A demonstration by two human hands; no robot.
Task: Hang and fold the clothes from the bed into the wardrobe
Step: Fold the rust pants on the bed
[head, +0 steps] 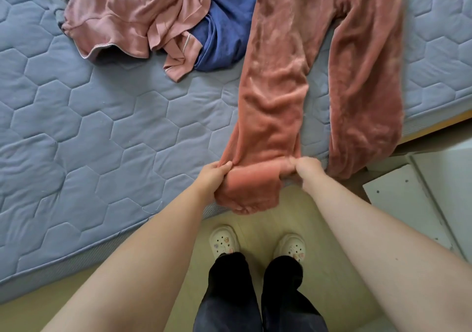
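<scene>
Fuzzy pink trousers (pixel 278 81) lie spread on the blue quilted mattress (pixel 102 117), legs pointing toward me. My left hand (pixel 213 176) pinches the left side of the near leg's cuff, and my right hand (pixel 304 170) pinches its right side. That cuff hangs over the bed's edge. The other trouser leg (pixel 367 96) lies flat to the right, its end drooping off the bed corner. At the far side a crumpled pink top (pixel 132 17) lies partly over a blue garment (pixel 224 30).
I stand on a pale wooden floor (pixel 258 216) at the bed's edge, in white clogs (pixel 258 245). White panels with small holes (pixel 419 199) lie on the floor to the right. The wardrobe is out of view.
</scene>
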